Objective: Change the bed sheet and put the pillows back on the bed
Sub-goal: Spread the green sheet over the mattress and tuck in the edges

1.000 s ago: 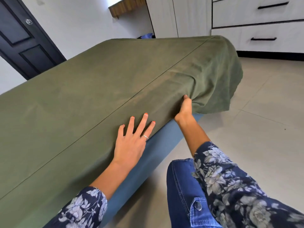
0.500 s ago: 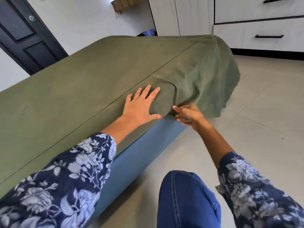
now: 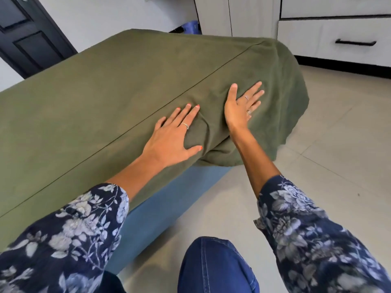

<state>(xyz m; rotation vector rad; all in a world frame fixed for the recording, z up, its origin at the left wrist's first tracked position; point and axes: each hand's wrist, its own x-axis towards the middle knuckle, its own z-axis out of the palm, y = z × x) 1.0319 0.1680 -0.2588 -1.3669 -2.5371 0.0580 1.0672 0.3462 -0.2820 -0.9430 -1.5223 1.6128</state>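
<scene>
Right hand (image 3: 241, 106) now flat on sheet (image 3: 105, 98)

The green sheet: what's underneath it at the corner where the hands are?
Below the green sheet's hanging edge, a blue bed side shows. Both the left hand and right hand lie flat on the cloth. Whatever the sheet covers at the corner itself is hidden.
</scene>
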